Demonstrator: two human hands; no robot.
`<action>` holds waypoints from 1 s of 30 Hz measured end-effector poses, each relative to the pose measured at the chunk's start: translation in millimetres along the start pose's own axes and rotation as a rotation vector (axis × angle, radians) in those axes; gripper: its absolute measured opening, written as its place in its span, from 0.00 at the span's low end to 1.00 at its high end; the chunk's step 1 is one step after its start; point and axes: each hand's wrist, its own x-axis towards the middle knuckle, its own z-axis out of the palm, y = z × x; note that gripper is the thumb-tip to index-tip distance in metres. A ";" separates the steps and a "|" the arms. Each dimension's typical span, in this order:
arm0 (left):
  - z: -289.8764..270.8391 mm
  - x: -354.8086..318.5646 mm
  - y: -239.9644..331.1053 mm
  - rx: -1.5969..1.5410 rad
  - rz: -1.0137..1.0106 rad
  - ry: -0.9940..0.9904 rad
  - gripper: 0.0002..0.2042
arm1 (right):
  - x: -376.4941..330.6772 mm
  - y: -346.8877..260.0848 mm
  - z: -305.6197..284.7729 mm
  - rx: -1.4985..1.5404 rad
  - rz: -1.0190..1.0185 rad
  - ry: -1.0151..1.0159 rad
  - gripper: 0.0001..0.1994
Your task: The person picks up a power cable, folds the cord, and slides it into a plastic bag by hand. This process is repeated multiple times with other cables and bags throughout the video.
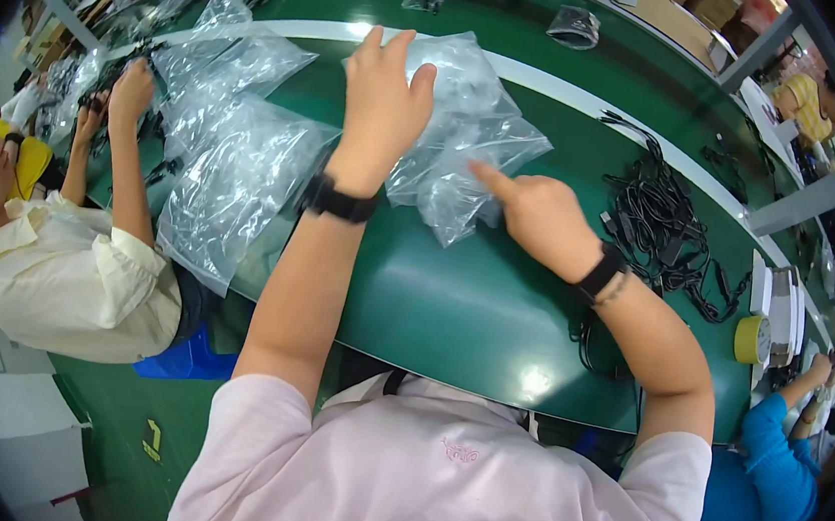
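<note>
At upper centre of the worktop (453,304), the left hand (384,107) spreads its fingers over clear bags (466,125), perhaps steadying them; the right hand (547,223) extends its index finger, any pinch hidden.

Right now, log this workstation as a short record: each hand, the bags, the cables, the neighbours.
Left hand: open, over the clear plastic bags; contact unclear
Right hand: pointing toward the same bags; contact unclear
More bags: clear plastic pile, left of both hands, on the green table
Cables: black, tangled, right of the right hand
Yellow roll: near the table's right end
Neighbours: person in a cream shirt on the left; person in blue on the right
</note>
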 end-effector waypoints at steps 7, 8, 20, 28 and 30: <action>-26.9 -30.0 35.9 0.056 0.289 -0.531 0.17 | -15.1 -21.2 -38.8 0.162 -0.089 -0.112 0.21; -31.7 -34.4 31.7 0.082 0.274 -0.539 0.18 | -25.1 -24.1 -58.9 0.205 -0.133 -0.094 0.20; -38.7 -11.2 95.5 -0.315 0.351 -0.413 0.16 | -121.6 246.4 -85.3 -0.123 0.809 0.189 0.19; -20.9 -43.9 81.4 -0.339 0.383 -0.297 0.13 | -87.3 207.3 -109.0 0.144 0.744 0.445 0.13; -23.6 -41.7 81.5 -0.370 0.363 -0.262 0.13 | -77.0 180.0 -131.5 0.320 0.688 0.585 0.13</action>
